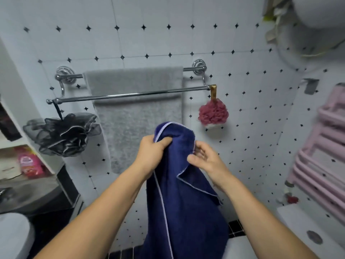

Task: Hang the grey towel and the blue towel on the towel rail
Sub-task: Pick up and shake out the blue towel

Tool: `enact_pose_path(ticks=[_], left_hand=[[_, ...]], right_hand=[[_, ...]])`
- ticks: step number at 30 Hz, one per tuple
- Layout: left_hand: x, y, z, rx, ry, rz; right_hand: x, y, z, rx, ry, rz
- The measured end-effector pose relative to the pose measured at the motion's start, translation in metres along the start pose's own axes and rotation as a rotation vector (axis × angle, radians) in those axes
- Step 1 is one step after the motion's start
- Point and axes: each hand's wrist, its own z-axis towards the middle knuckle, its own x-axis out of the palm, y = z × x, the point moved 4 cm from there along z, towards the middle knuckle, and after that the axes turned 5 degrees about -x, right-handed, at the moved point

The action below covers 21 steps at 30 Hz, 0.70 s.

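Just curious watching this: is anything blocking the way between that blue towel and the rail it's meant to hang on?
Nothing visible. The front bar of the towel rail is bare along its middle; the black pouf and red pouf hang only at its ends.

A black bath pouf [63, 134], red pouf [213, 114] and pink radiator [321, 165].

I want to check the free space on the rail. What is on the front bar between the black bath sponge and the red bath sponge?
In the head view, the front bar is bare between the black sponge and the red sponge; the grey towel hangs behind it.
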Motion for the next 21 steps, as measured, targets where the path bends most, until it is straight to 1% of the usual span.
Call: enact_pose_path(ticks=[3, 5, 7, 9, 11, 13, 16, 18, 21], left_hand=[[0.005, -0.001, 0.003, -0.045, 0.016, -0.066], [0.009, -0.001, 0.002, -0.06, 0.046, -0.083], [0.007, -0.003, 0.002, -0.044, 0.055, -0.094], [-0.003, -0.006, 0.004, -0.027, 0.048, -0.08], [-0.015, -0.005, 0.007, -0.005, 0.059, -0.022], [-0.021, -0.001, 0.006, -0.018, 0.115, 0.048], [-0.022, 0.001, -0.003, -0.056, 0.224, 0.018], [-0.027, -0.002, -0.003, -0.039, 0.213, -0.001], [-0.039, -0.007, -0.001, -0.014, 0.167, 0.035]], right_hand=[[0.005, -0.035, -0.02, 0.087, 0.013, -0.205], [0.009, -0.042, -0.016, 0.088, -0.072, -0.292], [0.003, -0.036, -0.007, 0.089, -0.222, -0.224], [0.0, -0.023, 0.004, 0.063, -0.283, -0.169], [0.003, -0.011, 0.014, 0.044, -0.281, -0.235], [0.012, 0.001, 0.025, 0.035, -0.257, -0.368], [0.035, 0.017, 0.043, -0.03, -0.159, -0.609], [0.046, 0.024, 0.049, -0.066, -0.152, -0.72], [0.056, 0.034, 0.055, -0.143, -0.19, -0.792]])
